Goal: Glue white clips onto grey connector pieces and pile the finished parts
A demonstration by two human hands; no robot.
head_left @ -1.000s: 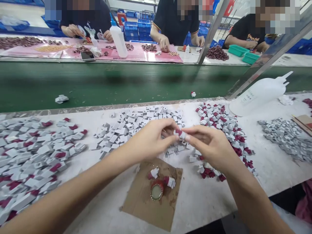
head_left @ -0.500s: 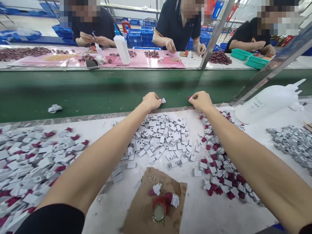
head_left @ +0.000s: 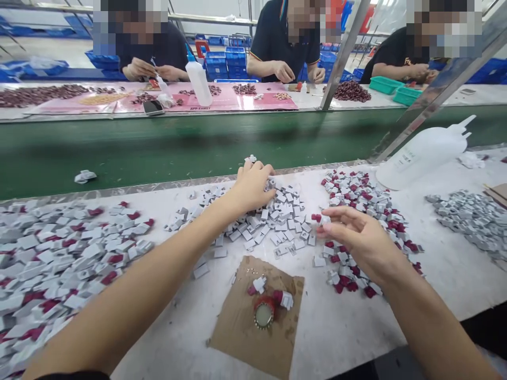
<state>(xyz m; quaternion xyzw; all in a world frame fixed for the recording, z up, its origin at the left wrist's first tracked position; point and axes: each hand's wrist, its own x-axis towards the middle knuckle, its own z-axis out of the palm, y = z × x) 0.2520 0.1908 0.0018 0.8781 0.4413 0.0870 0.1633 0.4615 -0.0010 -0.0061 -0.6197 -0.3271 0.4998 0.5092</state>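
My left hand [head_left: 255, 184] reaches down over the middle pile of light grey plastic pieces [head_left: 283, 211], fingers apart and holding nothing I can see. Just beyond its fingertips a small white piece [head_left: 250, 158] rests by the near edge of the green belt [head_left: 178, 153]. My right hand [head_left: 356, 232] pinches a small maroon-and-white plastic piece [head_left: 319, 218] between thumb and fingers, above the right-hand pile of maroon-and-white pieces [head_left: 354, 190]. In front of me, a cardboard sheet [head_left: 237, 327] carries a bottle cap [head_left: 264, 312] and two maroon-and-white pieces.
A larger pile of grey and maroon pieces [head_left: 79, 248] spreads at left. A white plastic jug [head_left: 423, 153] and another grey pile [head_left: 467, 221] stand at right. A slanted metal post [head_left: 431, 100] rises beside the belt. Several people work across it.
Both hands have drawn back from the belt toward me. My left hand has let go of its piece and moved over the middle pile; my right hand still holds a piece.
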